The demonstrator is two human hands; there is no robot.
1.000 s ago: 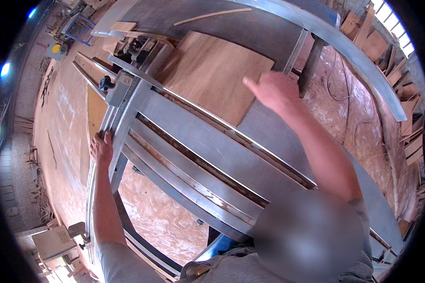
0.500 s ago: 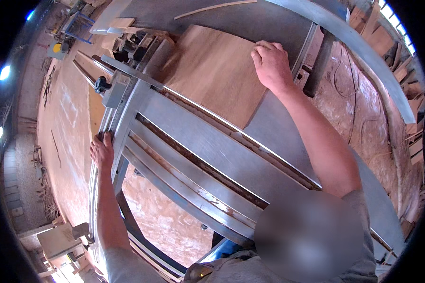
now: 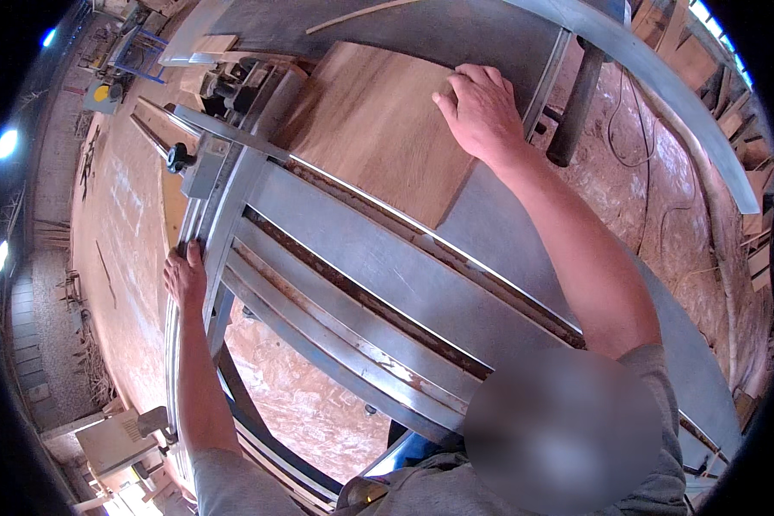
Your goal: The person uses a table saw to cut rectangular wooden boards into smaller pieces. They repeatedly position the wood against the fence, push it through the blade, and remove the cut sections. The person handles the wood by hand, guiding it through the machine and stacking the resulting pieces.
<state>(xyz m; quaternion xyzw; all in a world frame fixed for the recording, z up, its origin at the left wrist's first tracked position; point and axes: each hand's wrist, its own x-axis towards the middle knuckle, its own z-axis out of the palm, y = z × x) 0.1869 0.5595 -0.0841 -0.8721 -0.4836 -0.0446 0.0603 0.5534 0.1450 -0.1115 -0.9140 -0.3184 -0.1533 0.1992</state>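
A brown wooden board lies flat on the grey metal table of what looks like a sliding table saw. My right hand rests on the board's far right corner, fingers somewhat apart and laid over its surface. On the left, my left hand is closed round a long metal fence rail, with the thumb on top. Just beyond that hand, a grey stop block with a black knob sits on the rail. The board's left end lies near the rail's bar, partly in shadow.
A thin wood strip lies on the far table surface. A curved metal bar runs along the right, with wood offcuts piled beyond. Dark slots cross the table, and a cable trails over the dusty floor.
My right hand has slid slightly left and inward over the board's corner, its fingers spreading a little. The view has shifted slightly. My left hand keeps its place on the rail.
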